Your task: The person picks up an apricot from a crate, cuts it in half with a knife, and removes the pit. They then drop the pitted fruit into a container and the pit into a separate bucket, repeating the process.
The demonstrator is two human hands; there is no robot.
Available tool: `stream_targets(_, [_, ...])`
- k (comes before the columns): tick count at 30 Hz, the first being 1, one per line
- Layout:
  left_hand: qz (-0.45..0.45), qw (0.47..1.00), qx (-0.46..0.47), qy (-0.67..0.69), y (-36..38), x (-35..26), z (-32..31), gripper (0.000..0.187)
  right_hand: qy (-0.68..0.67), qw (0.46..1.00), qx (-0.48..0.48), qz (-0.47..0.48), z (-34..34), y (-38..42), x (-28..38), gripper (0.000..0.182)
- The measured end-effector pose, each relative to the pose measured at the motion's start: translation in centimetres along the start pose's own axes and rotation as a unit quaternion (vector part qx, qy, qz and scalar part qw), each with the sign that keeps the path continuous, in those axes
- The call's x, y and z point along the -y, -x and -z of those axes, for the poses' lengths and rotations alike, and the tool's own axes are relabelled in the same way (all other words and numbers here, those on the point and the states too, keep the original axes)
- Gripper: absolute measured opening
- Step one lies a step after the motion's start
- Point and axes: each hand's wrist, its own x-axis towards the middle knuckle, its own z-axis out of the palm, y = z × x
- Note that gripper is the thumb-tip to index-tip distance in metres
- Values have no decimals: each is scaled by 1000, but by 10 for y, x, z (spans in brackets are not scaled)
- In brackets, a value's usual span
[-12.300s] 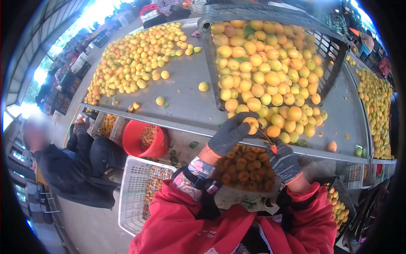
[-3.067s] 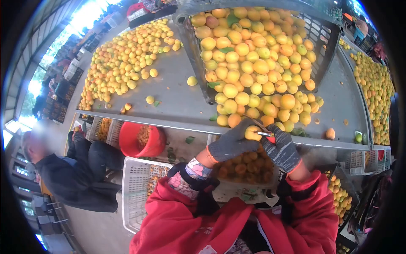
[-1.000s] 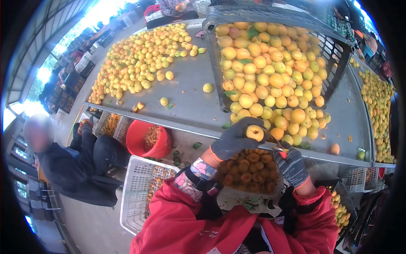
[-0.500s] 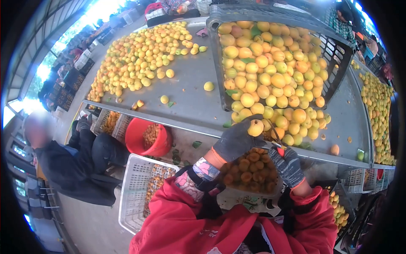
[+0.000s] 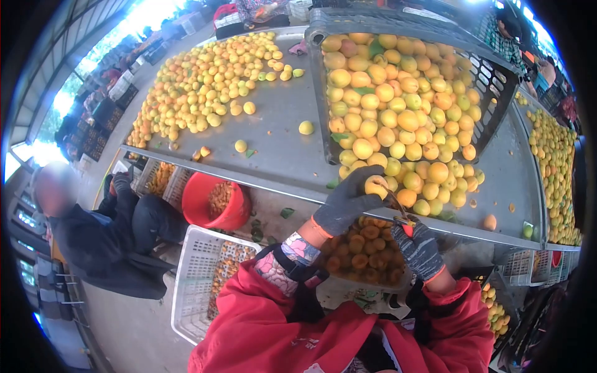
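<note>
My left hand (image 5: 346, 204), in a dark glove, is closed around an apricot (image 5: 375, 186) over the table's front edge. My right hand (image 5: 420, 250), in a grey knit glove, grips a red-handled cutting tool (image 5: 407, 229). The tool's thin metal end points up and left, right at the apricot's side. Behind both hands, loose apricots (image 5: 429, 180) spill from a tipped dark plastic crate (image 5: 491, 118). Below the edge, under my hands, is a container of apricot halves (image 5: 367, 245).
The metal table (image 5: 280, 133) carries another large pile of apricots (image 5: 205, 87) at left. A white crate (image 5: 186, 283) and a red bucket (image 5: 233, 211) stand on the floor at left, beside a seated person (image 5: 106, 248). More apricots (image 5: 550, 168) lie at far right.
The apricot has turned in my left hand, with its cut side showing more. My right hand has shifted slightly left and down with the tool, whose tip now meets the fruit.
</note>
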Motion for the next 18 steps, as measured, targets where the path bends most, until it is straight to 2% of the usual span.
stream_targets(10, [-35,984,-31,-171,3,-4,2,58,68,997,9,-20,-10,7,-12,39])
stream_targets(13, [-67,955,-52,-285,4,-9,0,58,89,995,26,-46,-8,5,-9,40])
stream_targets(18, [-73,947,-65,-305,4,-7,0,56,114,990,30,-76,-16,6,-10,42])
